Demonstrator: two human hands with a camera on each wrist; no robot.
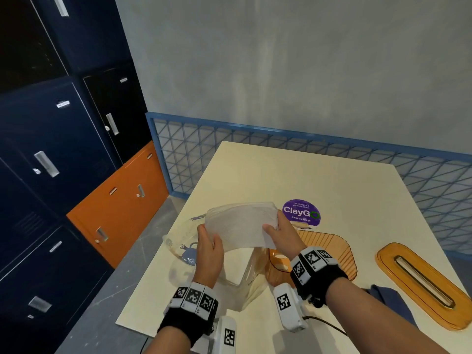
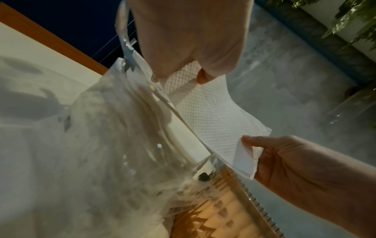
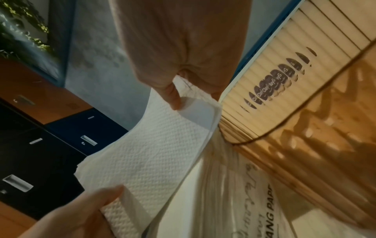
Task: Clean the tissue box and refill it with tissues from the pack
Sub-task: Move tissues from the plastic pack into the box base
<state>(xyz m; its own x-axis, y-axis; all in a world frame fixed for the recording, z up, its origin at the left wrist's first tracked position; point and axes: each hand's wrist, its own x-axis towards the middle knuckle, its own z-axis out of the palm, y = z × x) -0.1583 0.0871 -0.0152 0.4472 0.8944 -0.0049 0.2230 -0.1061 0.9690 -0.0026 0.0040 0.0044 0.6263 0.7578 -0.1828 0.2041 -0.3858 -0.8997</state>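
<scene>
Above the cream table (image 1: 293,175), both hands hold a stack of white embossed tissues (image 1: 240,226). My left hand (image 1: 208,247) grips its left end and my right hand (image 1: 278,231) pinches its right end. The clear plastic tissue pack (image 1: 184,241) hangs slack around and below the stack. In the left wrist view the left hand (image 2: 177,75) pinches the tissues (image 2: 209,116) beside the pack (image 2: 122,145). In the right wrist view the right hand (image 3: 193,95) holds the stack (image 3: 146,153). The orange ribbed tissue box (image 1: 332,254) sits open under the right wrist.
The box's orange lid (image 1: 421,284), with a long slot, lies at the right of the table. A dark blue cloth (image 1: 385,293) lies by my right forearm. A purple ClayGo sticker (image 1: 301,213) is behind the hands. Lockers (image 1: 63,149) stand on the left.
</scene>
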